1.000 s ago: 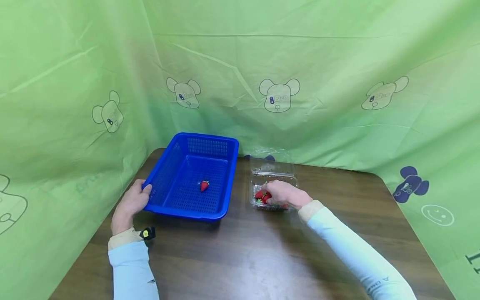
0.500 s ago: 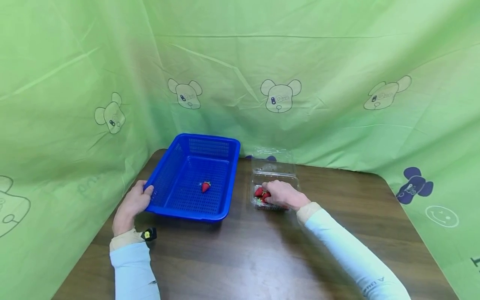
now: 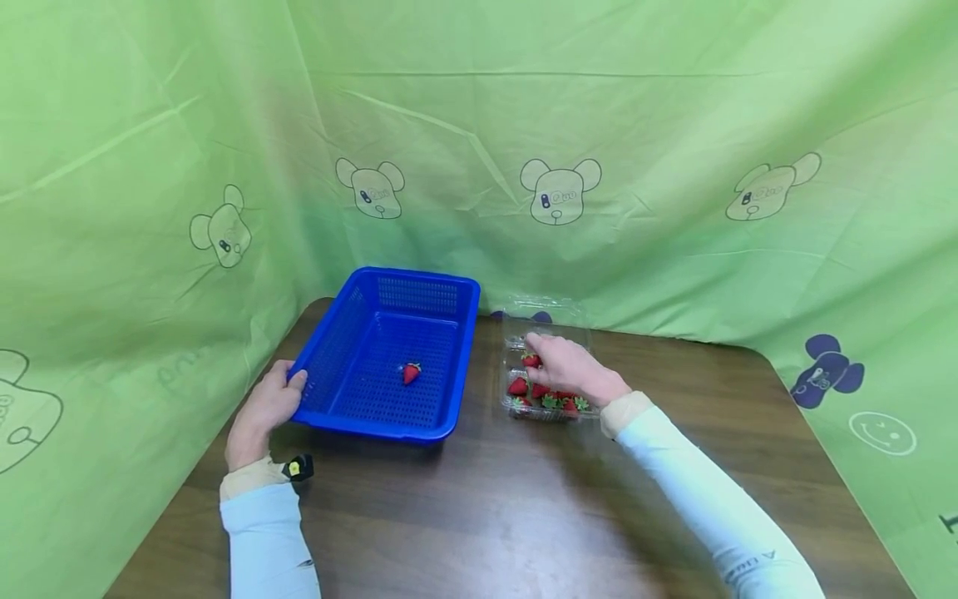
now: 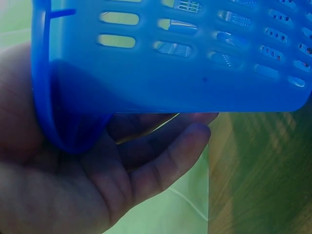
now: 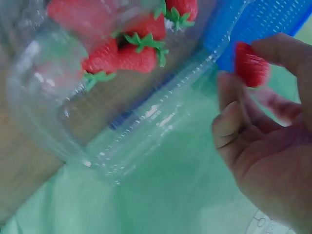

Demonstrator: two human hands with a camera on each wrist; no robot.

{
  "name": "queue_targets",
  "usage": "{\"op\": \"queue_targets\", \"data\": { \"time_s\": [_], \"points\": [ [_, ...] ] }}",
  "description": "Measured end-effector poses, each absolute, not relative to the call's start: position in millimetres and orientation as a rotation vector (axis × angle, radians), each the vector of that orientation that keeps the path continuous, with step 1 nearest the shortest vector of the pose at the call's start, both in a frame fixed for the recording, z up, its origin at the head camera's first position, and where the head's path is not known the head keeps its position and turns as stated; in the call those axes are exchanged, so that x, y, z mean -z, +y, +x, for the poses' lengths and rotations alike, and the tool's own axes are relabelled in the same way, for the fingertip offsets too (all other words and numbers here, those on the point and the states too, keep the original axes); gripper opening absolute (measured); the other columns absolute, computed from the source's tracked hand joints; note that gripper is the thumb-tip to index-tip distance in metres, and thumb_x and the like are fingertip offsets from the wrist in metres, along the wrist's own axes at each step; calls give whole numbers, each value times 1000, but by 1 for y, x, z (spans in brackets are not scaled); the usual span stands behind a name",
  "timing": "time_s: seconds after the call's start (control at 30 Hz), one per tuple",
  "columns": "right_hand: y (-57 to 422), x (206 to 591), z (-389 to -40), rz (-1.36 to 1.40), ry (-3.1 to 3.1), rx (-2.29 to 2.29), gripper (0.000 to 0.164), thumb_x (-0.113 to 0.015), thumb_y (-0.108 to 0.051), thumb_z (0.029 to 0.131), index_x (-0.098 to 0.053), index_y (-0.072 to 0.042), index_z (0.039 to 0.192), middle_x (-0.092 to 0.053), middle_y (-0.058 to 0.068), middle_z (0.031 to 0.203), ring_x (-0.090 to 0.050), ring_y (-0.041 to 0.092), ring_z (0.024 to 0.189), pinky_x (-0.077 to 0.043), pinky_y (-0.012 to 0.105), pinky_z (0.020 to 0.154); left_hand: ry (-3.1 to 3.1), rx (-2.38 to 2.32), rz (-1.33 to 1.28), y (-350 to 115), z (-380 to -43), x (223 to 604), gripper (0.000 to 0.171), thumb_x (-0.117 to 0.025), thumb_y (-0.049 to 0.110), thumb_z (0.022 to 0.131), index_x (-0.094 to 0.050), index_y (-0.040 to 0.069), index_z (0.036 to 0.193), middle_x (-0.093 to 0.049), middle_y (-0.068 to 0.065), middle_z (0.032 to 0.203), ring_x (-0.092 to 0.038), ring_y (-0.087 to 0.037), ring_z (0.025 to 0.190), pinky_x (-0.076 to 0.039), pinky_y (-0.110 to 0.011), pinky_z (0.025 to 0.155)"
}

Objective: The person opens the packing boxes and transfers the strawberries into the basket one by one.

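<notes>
table (image 3: pixel 479 507): left hand (image 3: pixel 268 405) grips basket (image 3: pixel 462 358), right (image 3: pixel 570 366) pinches strawberry (image 5: pixel 251 66)

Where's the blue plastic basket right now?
Head view: the blue plastic basket is left of centre, left hand gripping its rim by the near-left corner, open clear clamshell to its right.

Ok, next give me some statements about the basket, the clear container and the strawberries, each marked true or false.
1. The left grip holds the edge of the blue basket. True.
2. Three strawberries lie in the blue basket. False: one strawberry shows there.
3. The right grip pinches another strawberry. True.
4. More strawberries lie in the clear container. True.
5. Its lid is closed. False: the lid stands open.
</notes>
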State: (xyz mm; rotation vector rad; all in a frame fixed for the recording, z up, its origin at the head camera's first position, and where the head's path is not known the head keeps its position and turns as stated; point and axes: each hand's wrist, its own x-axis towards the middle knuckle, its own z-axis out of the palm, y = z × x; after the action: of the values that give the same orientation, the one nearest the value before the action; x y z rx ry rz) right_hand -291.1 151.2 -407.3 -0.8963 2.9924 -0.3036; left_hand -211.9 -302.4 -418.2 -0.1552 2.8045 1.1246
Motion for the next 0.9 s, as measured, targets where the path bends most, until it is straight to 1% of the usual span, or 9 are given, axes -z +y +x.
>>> {"op": "queue_targets", "data": {
  "time_s": [0.1, 0.2, 0.3, 0.43, 0.63, 0.9],
  "points": [
    [146, 401, -295, -964, 3037, 384, 23, -66, -22, 85, -46, -12, 91, -48, -1, 72, -45, 13, 58, -37, 26, 49, 2811, -1135, -153, -302, -211, 418, 51, -24, 28, 105, -29, -10, 138, -44, -33, 132, -45, -45, 120, -37, -57, 101],
    [139, 393, -297, -1024, 3072, 424, 20, -64, -22, 85, -49, -11, 95, -52, 2, 75, -45, 14, 61, -39, 27, 51, 2810, -1147, -156, -302, -211, 418, 51, -25, 28, 105, -29, -11, 138, -44, -33, 132, -45, -45, 120, -37, -57, 101],
    [131, 386, -299, -1065, 3093, 419, 21, -62, -22, 86, -52, -11, 102, -57, 2, 82, -50, 14, 65, -43, 27, 55, 2799, -1151, -166, -303, -211, 419, 52, -24, 29, 105, -28, -10, 139, -44, -33, 133, -44, -45, 121, -36, -57, 102],
    [118, 380, -300, -1129, 3106, 422, 23, -60, -23, 88, -53, -12, 108, -60, 0, 89, -53, 14, 69, -48, 28, 60, 2786, -1157, -173, -305, -212, 419, 55, -23, 33, 104, -27, -8, 140, -42, -31, 136, -43, -43, 122, -35, -57, 103],
    [94, 378, -298, -1299, 3119, 452, 24, -63, -21, 87, -56, -10, 106, -62, 2, 91, -57, 15, 72, -52, 30, 62, 2773, -1169, -165, -305, -211, 420, 54, -24, 32, 105, -29, -8, 139, -43, -31, 135, -44, -42, 121, -36, -56, 102],
    [63, 379, -299, -1402, 3106, 502, 23, -64, -22, 88, -57, -12, 108, -63, 2, 92, -58, 14, 74, -53, 31, 64, 2778, -1182, -163, -304, -213, 421, 53, -24, 31, 105, -30, -9, 138, -45, -31, 132, -47, -42, 118, -38, -55, 100]
  ]
}}
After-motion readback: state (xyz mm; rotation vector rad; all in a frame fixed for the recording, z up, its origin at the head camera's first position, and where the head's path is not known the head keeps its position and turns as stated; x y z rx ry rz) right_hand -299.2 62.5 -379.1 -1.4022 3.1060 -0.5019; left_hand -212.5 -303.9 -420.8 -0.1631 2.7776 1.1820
